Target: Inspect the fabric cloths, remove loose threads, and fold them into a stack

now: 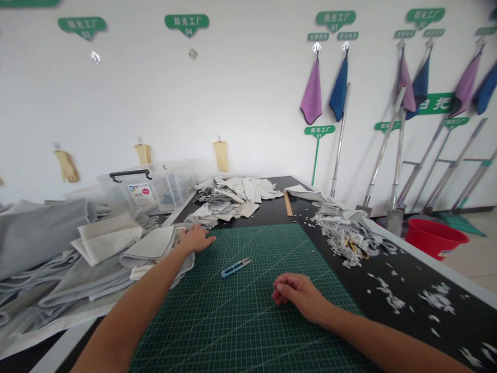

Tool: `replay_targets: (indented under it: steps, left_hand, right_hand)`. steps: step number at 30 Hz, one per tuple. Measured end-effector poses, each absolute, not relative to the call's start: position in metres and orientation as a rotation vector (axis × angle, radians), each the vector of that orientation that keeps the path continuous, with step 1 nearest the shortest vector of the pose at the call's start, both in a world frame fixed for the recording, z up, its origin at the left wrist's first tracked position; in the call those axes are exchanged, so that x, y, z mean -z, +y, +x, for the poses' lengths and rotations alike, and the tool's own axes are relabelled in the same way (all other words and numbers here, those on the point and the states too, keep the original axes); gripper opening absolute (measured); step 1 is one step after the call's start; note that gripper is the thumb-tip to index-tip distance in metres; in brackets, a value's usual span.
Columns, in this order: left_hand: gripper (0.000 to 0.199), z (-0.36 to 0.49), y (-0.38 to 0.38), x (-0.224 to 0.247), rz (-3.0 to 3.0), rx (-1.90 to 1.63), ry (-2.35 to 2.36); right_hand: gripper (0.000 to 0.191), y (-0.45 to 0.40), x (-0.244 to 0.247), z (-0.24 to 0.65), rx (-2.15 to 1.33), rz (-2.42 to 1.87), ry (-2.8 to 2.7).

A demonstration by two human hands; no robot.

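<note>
Left hand (196, 239) lies open on folded cloth (151, 246) at the mat's (217, 326) left edge, gripping nothing; right hand (298, 296) curls loosely, empty, on the mat; snips (235, 268) lying between could cut if brushed carelessly.

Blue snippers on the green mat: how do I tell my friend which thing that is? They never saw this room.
Find the big green cutting mat on the black table. Between the person's left hand and right hand lies a small pair of thread snips. It has a blue grip and silver blades, and it is the only tool on the mat.
</note>
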State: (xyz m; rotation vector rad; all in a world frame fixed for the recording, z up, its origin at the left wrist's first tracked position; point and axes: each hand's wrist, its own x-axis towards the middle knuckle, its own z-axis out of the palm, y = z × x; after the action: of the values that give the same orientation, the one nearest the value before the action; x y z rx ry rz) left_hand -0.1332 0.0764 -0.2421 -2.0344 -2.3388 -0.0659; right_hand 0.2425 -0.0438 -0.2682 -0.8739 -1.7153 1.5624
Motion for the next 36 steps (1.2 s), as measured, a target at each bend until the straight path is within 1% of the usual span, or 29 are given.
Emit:
replay_targets:
  steps: [3,7,10,16,19,24,28,31,32,34,36]
  left_hand:
    - [0.077,-0.137,0.087,0.252,-1.883,0.055,-2.504]
    - [0.077,-0.139,0.094,0.255,-1.775,0.063,-2.620]
    - [0.070,-0.136,0.097,0.251,-1.727,0.104,-2.660]
    - [0.038,-0.131,0.094,0.237,-1.661,0.294,-2.677]
    - [0.034,-0.131,0.089,0.226,-1.640,0.424,-2.636]
    - [0.039,-0.122,0.079,0.201,-1.632,0.683,-2.456]
    - [0.044,-0.104,0.067,0.176,-1.651,0.913,-2.222]
    - [0.044,-0.085,0.051,0.157,-1.683,1.050,-2.050]
    - [0.043,-0.077,0.043,0.152,-1.699,1.107,-1.979]
    - [0.039,-0.060,0.023,0.144,-1.779,1.347,-1.692]
    - [0.036,-0.039,-0.001,0.141,-1.912,1.497,-1.444]
  right_hand:
    - [0.028,-0.044,0.267,0.243,-1.567,-0.877,-1.714]
    - [0.028,-0.045,0.265,0.243,-1.577,-0.872,-1.698]
    - [0.028,-0.046,0.265,0.243,-1.592,-0.871,-1.683]
    - [0.028,-0.047,0.264,0.242,-1.567,-0.873,-1.695]
    - [0.026,-0.048,0.263,0.242,-1.565,-0.862,-1.708]
    - [0.025,-0.049,0.263,0.242,-1.549,-0.853,-1.711]
    - [0.026,-0.048,0.265,0.242,-1.550,-0.850,-1.719]
    - [0.027,-0.049,0.267,0.242,-1.515,-0.858,-1.742]
    - [0.027,-0.050,0.266,0.242,-1.498,-0.860,-1.754]
    - [0.027,-0.053,0.265,0.243,-1.431,-0.861,-1.770]
    - [0.027,-0.056,0.262,0.243,-1.285,-0.857,-1.782]
